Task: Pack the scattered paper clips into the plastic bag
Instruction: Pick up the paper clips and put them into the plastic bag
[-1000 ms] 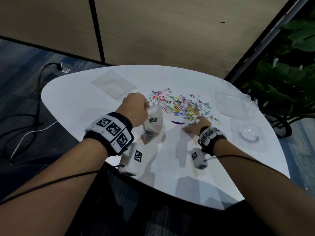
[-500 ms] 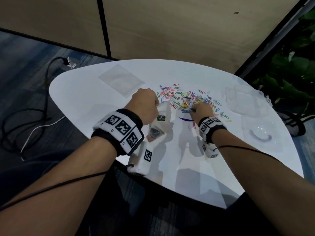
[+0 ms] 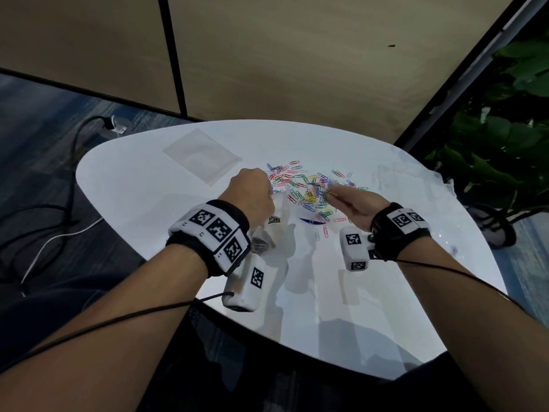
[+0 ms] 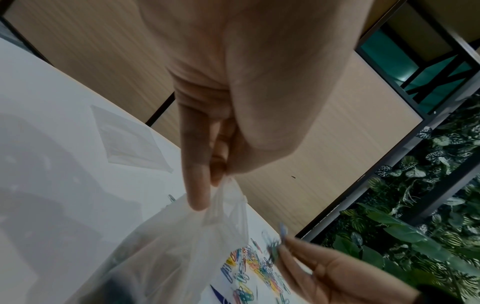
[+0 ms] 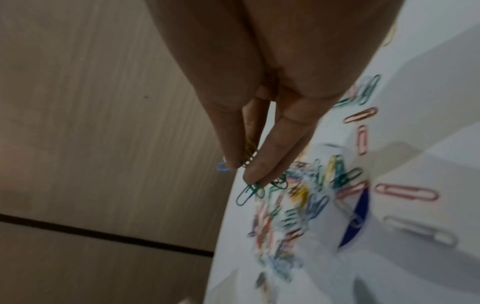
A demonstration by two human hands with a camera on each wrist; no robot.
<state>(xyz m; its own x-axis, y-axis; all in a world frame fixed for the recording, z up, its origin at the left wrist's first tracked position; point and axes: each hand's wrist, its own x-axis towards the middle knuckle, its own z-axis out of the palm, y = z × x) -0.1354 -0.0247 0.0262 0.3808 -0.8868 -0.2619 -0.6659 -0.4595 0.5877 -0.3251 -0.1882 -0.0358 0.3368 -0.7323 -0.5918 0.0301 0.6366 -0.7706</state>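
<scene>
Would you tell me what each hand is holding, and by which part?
Left hand pinches the bag at its top rim. Right hand pinches a few clips at its fingertips, above the pile.

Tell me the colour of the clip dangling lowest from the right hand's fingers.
Green clip, clearest in the right wrist view.

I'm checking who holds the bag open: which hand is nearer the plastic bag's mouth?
Left. The left hand pinches the plastic bag at its top edge; the right hand is beside it, apart, pinching paper clips.
</scene>
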